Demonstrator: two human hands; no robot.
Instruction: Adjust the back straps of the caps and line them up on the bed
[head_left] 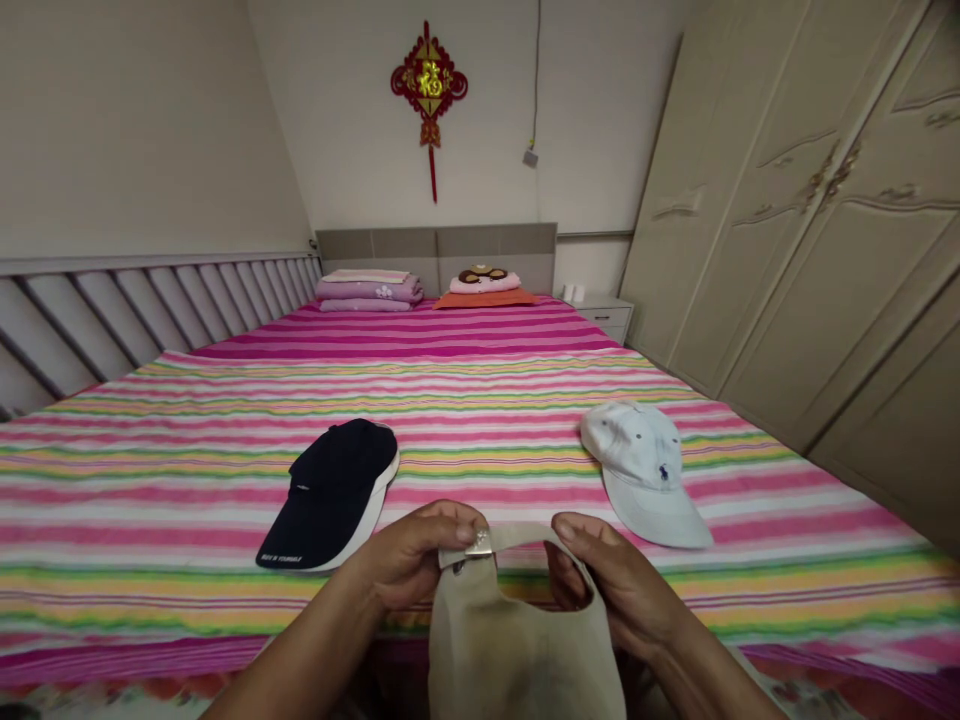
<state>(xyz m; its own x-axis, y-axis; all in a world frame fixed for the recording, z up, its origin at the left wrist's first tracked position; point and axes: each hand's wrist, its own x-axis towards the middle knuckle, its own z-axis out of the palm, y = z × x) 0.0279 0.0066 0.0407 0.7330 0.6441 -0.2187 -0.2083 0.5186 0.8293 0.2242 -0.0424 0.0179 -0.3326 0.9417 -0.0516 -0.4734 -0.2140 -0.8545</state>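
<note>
Between my hands, at the bed's near edge, is a beige baseball cap (525, 640) with its back opening and strap upward. My left hand (420, 550) is closed on the strap, its thumb beside the metal buckle (480, 543). My right hand (615, 575) pinches the strap's other end, some of its fingers showing through the opening. The cap's lower part runs out of view. Ahead on the left lies a navy cap (337, 490) with a white edge and lettering on its brim. A white cap (637, 460) with a small dark logo lies ahead on the right.
The caps lie on a striped bedspread (487, 410). Folded bedding (371, 290) and a pink pillow (484, 284) are at the headboard (495, 248). A rail (150, 310) runs along the left, a wardrobe (810, 250) stands right, and a nightstand (609, 315) is at the back.
</note>
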